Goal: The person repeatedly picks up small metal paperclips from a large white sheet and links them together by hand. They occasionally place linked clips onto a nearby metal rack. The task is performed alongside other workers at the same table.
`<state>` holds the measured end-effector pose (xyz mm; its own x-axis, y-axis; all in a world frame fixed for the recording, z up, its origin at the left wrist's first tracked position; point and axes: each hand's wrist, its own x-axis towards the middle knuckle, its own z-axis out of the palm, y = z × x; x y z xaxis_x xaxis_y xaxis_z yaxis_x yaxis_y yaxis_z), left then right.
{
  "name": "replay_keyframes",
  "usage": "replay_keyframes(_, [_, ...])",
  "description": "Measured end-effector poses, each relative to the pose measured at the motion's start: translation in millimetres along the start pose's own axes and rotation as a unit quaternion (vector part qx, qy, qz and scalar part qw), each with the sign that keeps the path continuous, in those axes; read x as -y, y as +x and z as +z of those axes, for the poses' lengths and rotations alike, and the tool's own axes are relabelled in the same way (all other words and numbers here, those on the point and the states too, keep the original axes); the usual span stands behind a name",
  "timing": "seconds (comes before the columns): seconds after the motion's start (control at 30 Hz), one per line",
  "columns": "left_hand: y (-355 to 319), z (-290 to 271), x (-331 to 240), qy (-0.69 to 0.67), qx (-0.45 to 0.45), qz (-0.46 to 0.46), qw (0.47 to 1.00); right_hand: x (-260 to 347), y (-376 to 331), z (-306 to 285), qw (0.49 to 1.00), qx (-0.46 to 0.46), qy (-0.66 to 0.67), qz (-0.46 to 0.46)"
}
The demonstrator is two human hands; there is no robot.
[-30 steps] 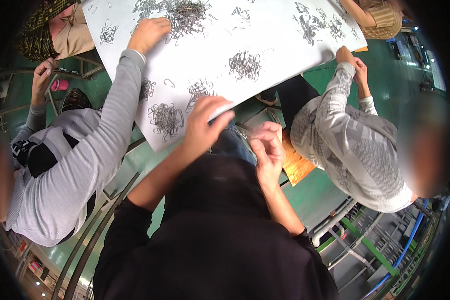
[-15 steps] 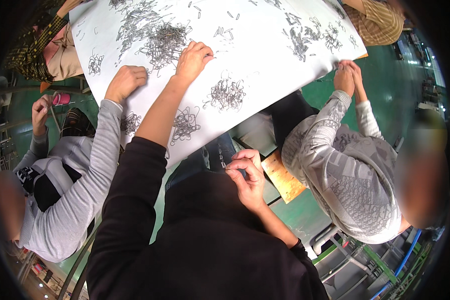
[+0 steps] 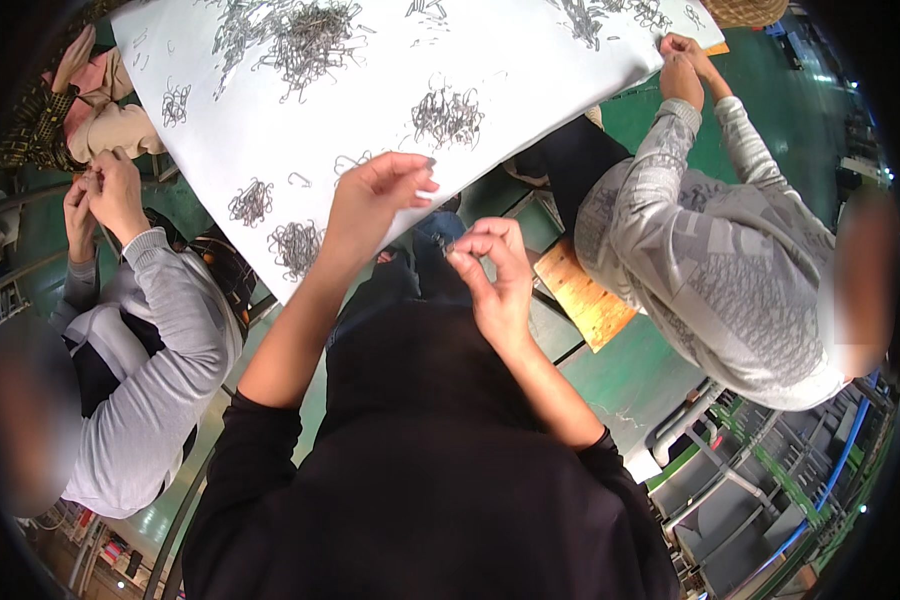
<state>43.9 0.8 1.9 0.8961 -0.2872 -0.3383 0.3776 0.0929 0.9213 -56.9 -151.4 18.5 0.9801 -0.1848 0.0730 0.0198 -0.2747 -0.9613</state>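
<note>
My right hand (image 3: 500, 275) is in front of the table edge, thumb and fingers pinched on a small dark wire piece (image 3: 444, 243). Over the near edge of the white table (image 3: 350, 115) is my left hand (image 3: 375, 205), its fingers curled toward the right hand. Something dark and tiny shows at its fingertips, too small to name. Loose dark wire hooks lie on the white surface: a pile (image 3: 447, 115) beyond my hands, a small heap (image 3: 297, 248) left of my left wrist, and a bigger tangle (image 3: 315, 40) farther back.
On the left a person in a grey top (image 3: 165, 330) holds both hands together off the table. A person in a patterned grey top (image 3: 690, 250) works at the right edge. Between us stands a wooden stool (image 3: 585, 295). Other people sit at the far corners.
My left hand has come back from the big tangle toward my right hand. My right hand has risen slightly. The left neighbour's hand has left the table. The view has shifted.
</note>
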Motion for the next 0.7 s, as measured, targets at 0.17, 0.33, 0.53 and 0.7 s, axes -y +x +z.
replay_keyframes(0.17, [-47.4, 7.1, -10.2, -0.013, 0.027, -0.009, 0.999, -1.4, -4.6, 11.1, 1.0, -0.015, 0.016, 0.0])
replay_keyframes(0.33, [-61.4, 10.4, -14.6, -0.014, 0.016, -0.02, 1.0, -3.5, -5.5, 15.4, 1.0, -0.003, 0.016, -0.006])
replay_keyframes(0.53, [-64.8, 4.4, -17.1, -0.005, 0.014, -0.021, 1.0, -3.0, -3.7, 18.0, 0.999, 0.025, 0.023, -0.005])
replay_keyframes(0.7, [-60.4, -1.6, -8.4, 0.142, 0.003, 0.174, 0.974, -5.7, 10.2, 7.9, 0.994, 0.105, 0.013, 0.014])
